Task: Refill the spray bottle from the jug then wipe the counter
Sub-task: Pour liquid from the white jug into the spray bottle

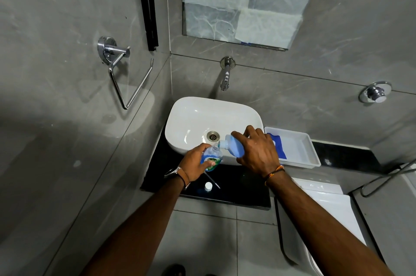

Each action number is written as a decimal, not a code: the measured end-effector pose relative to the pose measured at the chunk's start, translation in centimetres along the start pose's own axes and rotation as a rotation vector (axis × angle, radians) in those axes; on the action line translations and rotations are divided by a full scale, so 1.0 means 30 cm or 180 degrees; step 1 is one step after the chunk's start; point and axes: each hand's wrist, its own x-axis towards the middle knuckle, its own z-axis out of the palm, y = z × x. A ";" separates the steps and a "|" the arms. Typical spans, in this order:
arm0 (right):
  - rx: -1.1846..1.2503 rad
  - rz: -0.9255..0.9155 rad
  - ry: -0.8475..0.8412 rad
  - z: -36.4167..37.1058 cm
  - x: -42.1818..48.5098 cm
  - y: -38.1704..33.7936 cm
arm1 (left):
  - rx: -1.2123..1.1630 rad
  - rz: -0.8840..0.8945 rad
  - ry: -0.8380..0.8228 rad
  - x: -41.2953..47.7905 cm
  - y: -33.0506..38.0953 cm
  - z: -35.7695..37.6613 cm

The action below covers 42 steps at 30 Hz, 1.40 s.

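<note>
Left hand (194,159) grips the bottle (211,158), right hand (256,150) tips the jug (234,146); mouths barely meeting, liquid may spill onto the worktop (236,188).

White basin (191,118) on black countertop (236,188), below wall tap (225,75). White tray (299,147) at basin's right edge. Chrome towel ring (126,75) on left wall.

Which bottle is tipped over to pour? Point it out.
The blue bottle in the right hand: it lies nearly sideways, its neck at the mouth of the clear labelled bottle, which the left hand holds roughly upright at the sink's front edge.
</note>
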 end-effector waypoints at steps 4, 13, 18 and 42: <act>-0.0028 -0.0014 -0.0008 0.000 0.002 -0.004 | 0.0001 0.0038 0.0032 -0.004 -0.003 -0.001; -0.0018 -0.0020 -0.0071 -0.016 0.005 -0.009 | -0.0035 0.0025 0.0065 -0.001 -0.002 0.001; -0.0034 -0.0019 -0.0097 -0.022 0.005 -0.011 | -0.0054 0.0012 0.0070 0.000 -0.004 0.004; -0.0097 -0.0044 -0.0074 -0.016 0.003 -0.027 | -0.0023 0.0005 0.0101 -0.011 -0.023 0.005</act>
